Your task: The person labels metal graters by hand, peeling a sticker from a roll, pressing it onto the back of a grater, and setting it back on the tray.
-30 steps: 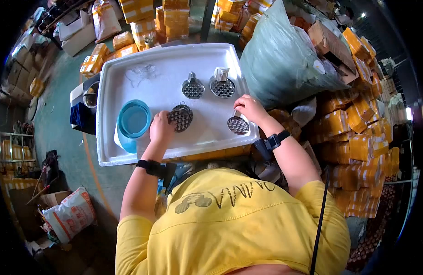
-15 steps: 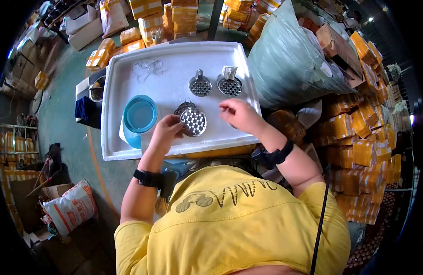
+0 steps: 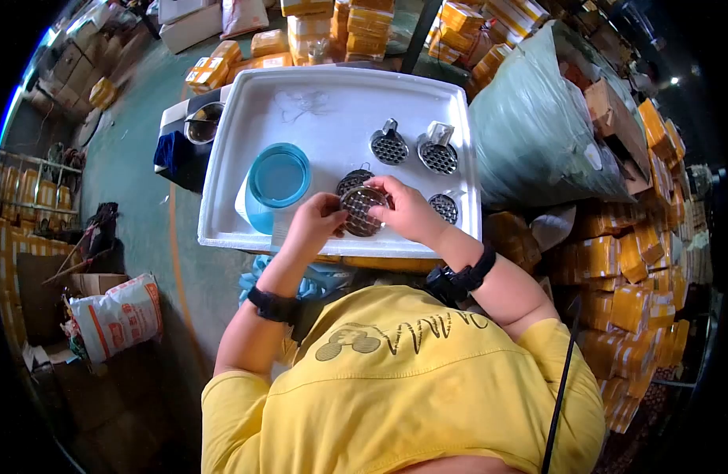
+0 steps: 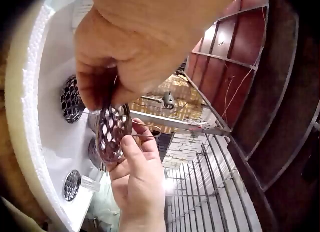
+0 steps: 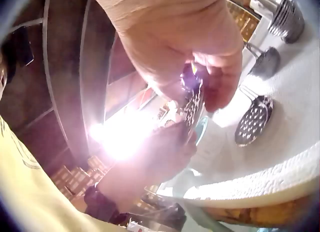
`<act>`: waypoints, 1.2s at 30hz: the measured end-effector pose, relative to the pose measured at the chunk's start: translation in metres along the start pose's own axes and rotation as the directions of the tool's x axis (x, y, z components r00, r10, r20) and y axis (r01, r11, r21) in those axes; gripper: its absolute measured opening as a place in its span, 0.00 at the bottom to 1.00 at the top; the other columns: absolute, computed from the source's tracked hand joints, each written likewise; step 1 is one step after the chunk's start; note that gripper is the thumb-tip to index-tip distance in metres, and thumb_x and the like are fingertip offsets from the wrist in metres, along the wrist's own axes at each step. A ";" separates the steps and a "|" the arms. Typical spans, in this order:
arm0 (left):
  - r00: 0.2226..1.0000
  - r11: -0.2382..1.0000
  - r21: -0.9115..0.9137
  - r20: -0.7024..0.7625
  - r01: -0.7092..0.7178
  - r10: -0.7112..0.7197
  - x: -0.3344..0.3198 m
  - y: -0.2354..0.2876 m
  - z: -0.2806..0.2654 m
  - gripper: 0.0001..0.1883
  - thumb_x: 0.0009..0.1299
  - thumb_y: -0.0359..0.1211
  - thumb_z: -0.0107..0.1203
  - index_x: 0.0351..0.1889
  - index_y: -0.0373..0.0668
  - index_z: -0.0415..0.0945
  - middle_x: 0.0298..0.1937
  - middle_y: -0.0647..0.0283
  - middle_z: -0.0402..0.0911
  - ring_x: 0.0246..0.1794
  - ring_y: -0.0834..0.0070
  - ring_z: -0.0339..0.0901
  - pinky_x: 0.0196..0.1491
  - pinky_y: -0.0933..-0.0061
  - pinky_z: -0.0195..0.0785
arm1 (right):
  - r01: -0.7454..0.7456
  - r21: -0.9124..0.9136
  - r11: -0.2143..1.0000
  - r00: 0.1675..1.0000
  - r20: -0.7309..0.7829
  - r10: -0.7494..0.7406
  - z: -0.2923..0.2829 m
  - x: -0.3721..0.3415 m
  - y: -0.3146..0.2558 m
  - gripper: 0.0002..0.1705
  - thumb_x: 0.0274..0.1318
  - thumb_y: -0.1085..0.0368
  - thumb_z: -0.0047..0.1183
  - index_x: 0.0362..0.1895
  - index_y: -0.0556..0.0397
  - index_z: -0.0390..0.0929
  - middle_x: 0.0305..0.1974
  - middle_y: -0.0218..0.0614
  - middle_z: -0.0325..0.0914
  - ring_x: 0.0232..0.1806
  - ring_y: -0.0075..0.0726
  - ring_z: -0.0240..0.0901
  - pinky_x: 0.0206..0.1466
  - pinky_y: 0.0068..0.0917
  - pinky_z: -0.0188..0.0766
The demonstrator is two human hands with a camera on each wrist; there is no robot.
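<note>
Close to the front edge of a white foam tray (image 3: 222, 231), a round perforated metal strainer (image 3: 364, 213) is held up between both hands. My left hand (image 3: 309, 225) pinches its left edge, and my right hand (image 3: 410, 212) grips the opposite side. In the left wrist view the strainer (image 4: 114, 134) stands on edge, with a thin wire loop beside the right hand's fingers. Just behind it, another dark strainer (image 3: 354, 181) lies partly hidden on the tray. One more strainer (image 3: 443, 208) lies flat to the right of the right hand.
Two stacks of strainers, one at the back middle (image 3: 389, 148) and one at back right (image 3: 437, 156), sit on the tray. A blue-rimmed tub (image 3: 280, 175) stands left of the hands. A large pale green sack (image 3: 538, 126) and taped boxes (image 3: 617, 268) crowd the right side.
My left hand has lifted a strainer from beside the dark one. My right hand has left the strainer on the right and moved left to the lifted one. The head view has shifted.
</note>
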State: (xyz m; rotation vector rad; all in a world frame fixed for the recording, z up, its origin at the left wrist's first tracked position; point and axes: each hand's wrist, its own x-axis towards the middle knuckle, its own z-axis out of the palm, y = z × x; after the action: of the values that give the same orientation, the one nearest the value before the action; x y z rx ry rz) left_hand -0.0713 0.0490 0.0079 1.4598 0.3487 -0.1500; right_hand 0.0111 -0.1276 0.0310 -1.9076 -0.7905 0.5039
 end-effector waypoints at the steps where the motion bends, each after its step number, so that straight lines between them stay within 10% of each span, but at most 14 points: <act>1: 1.000 0.999 -0.032 0.012 0.001 0.000 -0.001 -0.001 0.001 0.10 0.64 0.28 0.51 0.40 0.32 0.70 0.33 0.62 0.76 0.30 0.79 0.73 0.31 0.81 0.69 | -0.020 -0.025 0.999 1.000 -0.017 0.020 0.002 0.004 0.006 0.19 0.49 0.72 0.49 0.48 0.55 0.68 0.39 0.36 0.74 0.38 0.26 0.70 0.44 0.24 0.68; 3: 0.980 0.992 0.073 -0.166 -0.099 0.110 -0.008 0.001 -0.005 0.09 0.62 0.27 0.53 0.39 0.34 0.72 0.30 0.61 0.76 0.26 0.76 0.73 0.28 0.78 0.67 | -0.068 -0.073 0.995 0.997 -0.052 0.064 0.003 0.015 0.013 0.15 0.48 0.72 0.49 0.44 0.55 0.70 0.36 0.36 0.75 0.37 0.27 0.72 0.43 0.24 0.68; 5: 0.755 0.712 0.644 -0.309 -0.281 0.578 -0.008 -0.013 -0.039 0.06 0.60 0.29 0.55 0.33 0.37 0.75 0.28 0.59 0.76 0.27 0.69 0.73 0.30 0.72 0.67 | -0.079 -0.223 0.972 0.993 -0.100 0.058 -0.003 0.023 0.017 0.14 0.46 0.71 0.51 0.41 0.54 0.72 0.36 0.40 0.75 0.39 0.39 0.73 0.44 0.29 0.69; 7: 0.764 0.464 0.885 -0.277 -0.033 0.583 -0.027 -0.003 -0.065 0.09 0.55 0.36 0.58 0.27 0.41 0.75 0.27 0.60 0.74 0.31 0.63 0.71 0.34 0.65 0.63 | 0.159 -0.620 0.768 0.933 -0.160 -0.322 -0.005 0.025 0.030 0.13 0.46 0.70 0.50 0.40 0.51 0.74 0.38 0.40 0.75 0.42 0.41 0.71 0.47 0.32 0.68; 9: 0.865 0.234 0.959 -0.249 0.159 0.436 -0.041 -0.010 -0.072 0.14 0.55 0.42 0.59 0.28 0.41 0.76 0.30 0.60 0.75 0.38 0.61 0.70 0.41 0.61 0.61 | 0.176 -0.591 0.787 0.928 -0.166 -0.333 -0.009 0.023 0.025 0.13 0.45 0.69 0.51 0.40 0.51 0.74 0.39 0.40 0.74 0.44 0.42 0.70 0.49 0.33 0.66; 15: 0.900 0.449 0.866 -0.357 0.220 0.248 -0.044 -0.026 -0.068 0.16 0.52 0.43 0.60 0.31 0.42 0.76 0.34 0.60 0.76 0.42 0.62 0.69 0.44 0.60 0.59 | 0.264 -0.433 0.862 0.948 -0.049 -0.315 0.005 0.014 -0.006 0.14 0.43 0.67 0.53 0.38 0.51 0.74 0.39 0.40 0.74 0.44 0.45 0.69 0.49 0.36 0.66; 18: 0.876 0.275 0.926 -0.344 0.258 0.338 -0.041 -0.030 -0.059 0.16 0.53 0.41 0.58 0.34 0.41 0.75 0.34 0.59 0.76 0.40 0.61 0.70 0.43 0.61 0.60 | 0.298 -0.351 0.888 0.952 0.041 -0.304 0.016 0.014 -0.006 0.14 0.43 0.65 0.53 0.38 0.52 0.74 0.38 0.40 0.74 0.43 0.46 0.69 0.48 0.36 0.66; 21: 0.931 0.447 0.859 -0.341 0.252 0.130 -0.030 -0.029 -0.066 0.13 0.57 0.37 0.57 0.37 0.39 0.73 0.36 0.61 0.77 0.38 0.65 0.73 0.42 0.63 0.63 | 0.266 -0.260 0.928 0.963 0.126 -0.240 0.018 0.012 -0.002 0.15 0.43 0.65 0.53 0.39 0.52 0.74 0.38 0.41 0.74 0.42 0.47 0.69 0.47 0.36 0.66; 23: 0.976 0.999 0.036 -0.216 0.028 -0.019 -0.034 -0.023 -0.060 0.11 0.59 0.33 0.55 0.37 0.38 0.72 0.36 0.63 0.77 0.37 0.70 0.73 0.42 0.66 0.65 | 0.092 -0.127 0.988 0.982 0.178 -0.069 0.015 0.010 -0.007 0.18 0.47 0.64 0.54 0.44 0.54 0.71 0.39 0.40 0.74 0.43 0.40 0.70 0.48 0.31 0.66; 24: 0.993 0.879 -0.476 -0.113 -0.025 -0.033 -0.039 -0.019 -0.055 0.10 0.60 0.31 0.55 0.37 0.37 0.72 0.37 0.64 0.77 0.36 0.72 0.74 0.42 0.68 0.66 | -0.012 -0.004 1.000 0.978 0.209 0.012 0.017 0.010 -0.007 0.19 0.49 0.64 0.54 0.47 0.55 0.69 0.40 0.38 0.73 0.44 0.35 0.69 0.49 0.29 0.66; 29: 0.982 0.853 -0.486 -0.100 -0.188 0.159 -0.040 0.009 -0.022 0.10 0.60 0.23 0.53 0.41 0.35 0.71 0.44 0.65 0.74 0.45 0.79 0.70 0.51 0.73 0.61 | -0.177 0.630 0.756 0.953 0.302 -0.029 0.026 0.018 -0.027 0.27 0.53 0.67 0.52 0.55 0.57 0.58 0.45 0.36 0.68 0.49 0.27 0.64 0.52 0.24 0.64; 31: 0.947 0.946 -0.086 -0.101 -0.314 0.305 -0.034 -0.001 -0.022 0.16 0.59 0.22 0.54 0.46 0.34 0.69 0.45 0.64 0.74 0.44 0.79 0.70 0.51 0.73 0.62 | -0.141 0.582 0.801 0.976 0.219 0.012 0.028 0.021 -0.029 0.23 0.52 0.71 0.51 0.53 0.57 0.59 0.43 0.35 0.69 0.47 0.25 0.66 0.51 0.22 0.64; 34: 0.986 0.981 -0.105 0.008 -0.164 0.166 -0.040 -0.001 -0.019 0.14 0.64 0.30 0.51 0.47 0.36 0.69 0.45 0.61 0.74 0.43 0.75 0.72 0.50 0.70 0.63 | -0.140 0.489 0.861 0.980 0.190 0.052 0.026 0.023 -0.033 0.20 0.51 0.73 0.50 0.50 0.57 0.62 0.40 0.33 0.71 0.44 0.24 0.68 0.50 0.22 0.65; 36: 0.997 0.892 -0.450 0.076 0.033 0.001 -0.043 0.002 -0.019 0.15 0.67 0.37 0.46 0.46 0.37 0.70 0.43 0.60 0.74 0.42 0.74 0.72 0.47 0.70 0.65 | -0.078 0.455 0.887 0.981 0.192 -0.012 0.029 0.023 -0.029 0.19 0.51 0.74 0.50 0.49 0.58 0.64 0.39 0.33 0.72 0.43 0.24 0.69 0.49 0.22 0.65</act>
State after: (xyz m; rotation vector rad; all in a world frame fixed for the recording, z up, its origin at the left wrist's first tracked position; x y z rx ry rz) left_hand -0.1135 0.0634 0.0224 0.9866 0.3102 -0.1259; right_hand -0.0004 -0.0842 0.0438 -1.4448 -0.6842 0.8273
